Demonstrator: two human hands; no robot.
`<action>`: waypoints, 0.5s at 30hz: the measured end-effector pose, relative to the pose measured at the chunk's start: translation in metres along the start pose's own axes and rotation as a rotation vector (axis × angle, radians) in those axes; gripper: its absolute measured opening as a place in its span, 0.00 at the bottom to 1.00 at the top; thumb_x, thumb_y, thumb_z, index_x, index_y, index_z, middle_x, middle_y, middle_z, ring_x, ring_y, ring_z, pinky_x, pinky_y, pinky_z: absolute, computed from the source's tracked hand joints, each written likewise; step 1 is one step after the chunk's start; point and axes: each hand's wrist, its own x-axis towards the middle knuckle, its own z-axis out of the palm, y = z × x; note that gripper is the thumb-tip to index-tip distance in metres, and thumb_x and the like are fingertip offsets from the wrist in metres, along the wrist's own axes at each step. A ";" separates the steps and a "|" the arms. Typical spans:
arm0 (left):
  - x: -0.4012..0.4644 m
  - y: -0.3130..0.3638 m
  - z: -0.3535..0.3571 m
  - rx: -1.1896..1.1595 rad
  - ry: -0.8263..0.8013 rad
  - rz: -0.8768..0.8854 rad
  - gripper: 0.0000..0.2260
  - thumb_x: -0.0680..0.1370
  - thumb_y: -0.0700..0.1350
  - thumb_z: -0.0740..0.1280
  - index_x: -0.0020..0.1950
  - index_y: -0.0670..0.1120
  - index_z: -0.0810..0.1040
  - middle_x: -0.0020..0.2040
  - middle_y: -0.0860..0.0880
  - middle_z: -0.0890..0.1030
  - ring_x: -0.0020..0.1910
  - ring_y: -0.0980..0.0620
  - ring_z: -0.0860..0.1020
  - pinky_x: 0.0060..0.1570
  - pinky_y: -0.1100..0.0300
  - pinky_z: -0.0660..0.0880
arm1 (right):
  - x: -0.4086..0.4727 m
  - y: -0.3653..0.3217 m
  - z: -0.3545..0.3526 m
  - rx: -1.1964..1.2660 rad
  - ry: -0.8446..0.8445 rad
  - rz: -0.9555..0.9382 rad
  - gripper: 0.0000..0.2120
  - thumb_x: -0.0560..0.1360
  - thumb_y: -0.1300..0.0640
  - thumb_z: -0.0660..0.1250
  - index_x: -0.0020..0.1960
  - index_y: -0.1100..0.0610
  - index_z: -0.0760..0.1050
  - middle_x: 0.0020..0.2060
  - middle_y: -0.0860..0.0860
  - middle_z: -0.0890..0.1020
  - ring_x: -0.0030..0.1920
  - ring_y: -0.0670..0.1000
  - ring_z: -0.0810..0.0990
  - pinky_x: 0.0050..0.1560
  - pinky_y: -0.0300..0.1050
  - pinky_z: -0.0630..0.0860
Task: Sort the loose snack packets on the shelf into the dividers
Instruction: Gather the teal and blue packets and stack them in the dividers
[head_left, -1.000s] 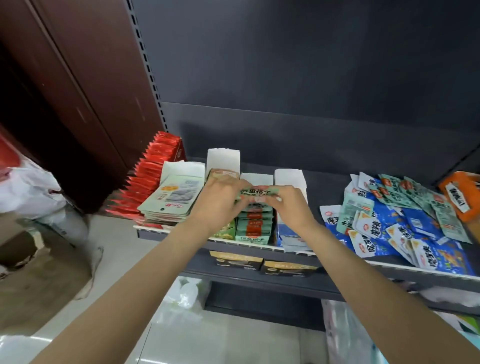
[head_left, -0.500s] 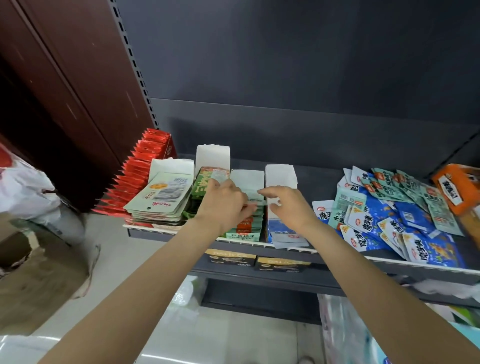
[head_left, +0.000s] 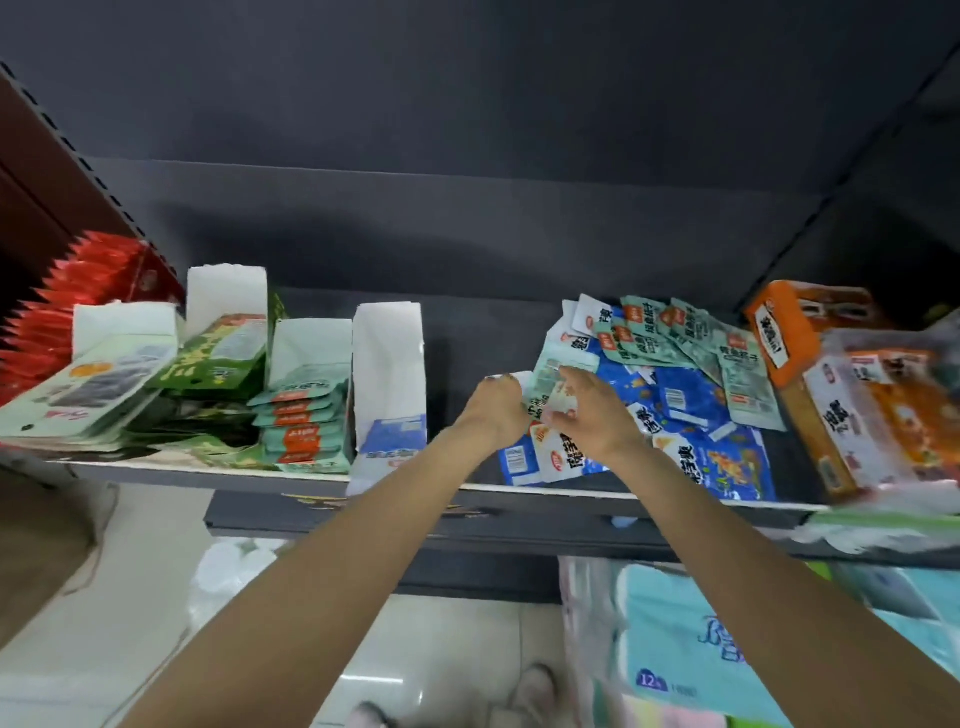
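Observation:
A loose pile of snack packets lies on the right half of the dark shelf (head_left: 519, 489): blue packets (head_left: 675, 410) underneath and pale green packets (head_left: 670, 332) on top. Both hands are at the pile's left edge. My left hand (head_left: 496, 408) curls its fingers over the left side of a pale green packet (head_left: 548, 379), and my right hand (head_left: 592, 415) pinches its right side between thumb and fingers. Left of the hands stand white paper dividers (head_left: 387, 353) holding a teal stack (head_left: 304, 415), dark green packets (head_left: 218, 358), large pale packets (head_left: 88, 384) and a blue packet (head_left: 392, 436).
Red packets (head_left: 67, 296) fill the shelf's far left end. An orange box (head_left: 789, 322) and a clear-wrapped orange carton (head_left: 883, 415) stand at the right end. Below the shelf are a lower ledge, tissue packs (head_left: 691, 639) and a pale tiled floor.
Both hands have left the teal stack in the dividers and moved right to the loose pile, where they now hold a pale green packet. The view has swung right with them.

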 end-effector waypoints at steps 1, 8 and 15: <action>0.010 0.001 0.009 -0.032 -0.020 -0.083 0.12 0.79 0.37 0.57 0.60 0.35 0.73 0.61 0.37 0.75 0.59 0.39 0.74 0.53 0.55 0.70 | 0.003 0.009 0.000 -0.010 -0.046 0.001 0.33 0.76 0.54 0.66 0.75 0.57 0.55 0.74 0.55 0.61 0.74 0.55 0.58 0.73 0.49 0.57; 0.050 -0.003 0.041 -0.213 -0.024 -0.427 0.19 0.77 0.46 0.67 0.63 0.38 0.70 0.62 0.42 0.75 0.60 0.42 0.75 0.61 0.51 0.71 | 0.011 0.036 0.006 -0.036 -0.118 -0.039 0.33 0.75 0.54 0.67 0.75 0.59 0.56 0.75 0.54 0.57 0.75 0.52 0.55 0.74 0.49 0.54; 0.028 0.016 0.000 -0.331 0.280 -0.142 0.08 0.81 0.42 0.56 0.50 0.40 0.72 0.51 0.39 0.78 0.50 0.42 0.77 0.44 0.56 0.71 | -0.006 0.017 -0.014 0.132 -0.035 -0.184 0.38 0.74 0.62 0.67 0.76 0.50 0.50 0.76 0.49 0.52 0.76 0.50 0.50 0.73 0.45 0.53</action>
